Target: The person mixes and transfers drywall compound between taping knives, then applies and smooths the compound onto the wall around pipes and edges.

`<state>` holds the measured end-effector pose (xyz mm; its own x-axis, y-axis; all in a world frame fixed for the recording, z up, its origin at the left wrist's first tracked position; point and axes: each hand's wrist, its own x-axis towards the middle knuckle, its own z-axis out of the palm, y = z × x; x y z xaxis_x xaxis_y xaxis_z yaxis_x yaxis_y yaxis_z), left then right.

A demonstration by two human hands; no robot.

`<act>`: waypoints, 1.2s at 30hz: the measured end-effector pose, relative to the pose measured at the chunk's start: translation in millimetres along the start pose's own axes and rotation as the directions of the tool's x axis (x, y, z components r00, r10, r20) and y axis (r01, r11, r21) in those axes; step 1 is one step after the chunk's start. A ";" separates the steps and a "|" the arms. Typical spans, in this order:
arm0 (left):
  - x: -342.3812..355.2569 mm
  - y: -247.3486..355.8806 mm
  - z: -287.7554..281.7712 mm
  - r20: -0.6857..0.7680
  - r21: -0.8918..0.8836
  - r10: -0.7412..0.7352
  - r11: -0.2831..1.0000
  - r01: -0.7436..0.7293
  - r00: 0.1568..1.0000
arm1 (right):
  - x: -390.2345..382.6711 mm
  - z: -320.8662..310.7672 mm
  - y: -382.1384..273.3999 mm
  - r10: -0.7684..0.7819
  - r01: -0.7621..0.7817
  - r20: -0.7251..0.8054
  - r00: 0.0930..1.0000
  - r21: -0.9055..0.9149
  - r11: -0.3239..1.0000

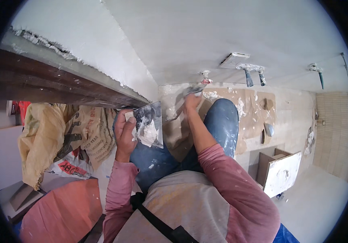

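Note:
My left hand (125, 135) is closed round the edge of a flat, dark metal plaster board (156, 115), held over my left thigh. A lump of white putty (149, 133) lies on the board, and some is smeared on my thumb and fingers. Reaching forward between my knees, my right hand (192, 103) grips a putty knife (197, 90), its blade close to the foot of the white wall. Just above the blade, a pipe fitting (206, 77) with a red part sticks out of the wall. Motion blurs the knife and my fingers a little; whether the blade touches the wall, I cannot tell.
Putty-spattered cardboard (247, 117) covers the floor at right. Beyond it stands a small box-like stand (282, 173). Pipes with blue ends (249, 77) jut from the wall beside a switch box (234, 60). A brown ledge (52, 81) and woven sacks (44, 135) are at left.

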<state>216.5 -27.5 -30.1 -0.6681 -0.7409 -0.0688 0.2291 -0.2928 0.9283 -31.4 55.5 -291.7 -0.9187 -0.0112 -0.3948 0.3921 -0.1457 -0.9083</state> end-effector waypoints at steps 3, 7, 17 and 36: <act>-5.2 12.6 5.3 -0.056 0.033 -0.002 0.999 0.004 0.998 | 15.9 10.3 2.6 -0.250 0.251 -0.084 0.965 0.002 0.968; -7.0 10.7 0.2 -0.068 0.033 -0.003 0.999 0.005 0.998 | 39.4 19.8 27.1 -0.339 0.324 -0.133 0.931 -0.123 0.938; -5.6 8.7 4.7 -0.055 0.000 -0.011 1.000 0.011 0.998 | 21.2 63.9 41.9 -0.323 0.275 -0.122 0.938 -0.304 0.912; -5.1 5.5 -0.5 -0.025 0.030 0.015 0.999 -0.014 1.000 | -32.7 117.3 -69.1 0.302 -0.310 0.081 0.950 0.356 0.881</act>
<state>221.6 -25.6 -24.9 -0.6465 -0.7602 -0.0639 0.2175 -0.2639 0.9397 -34.1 -50.1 -199.8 -0.7580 -0.1343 -0.6383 0.6139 -0.4775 -0.6286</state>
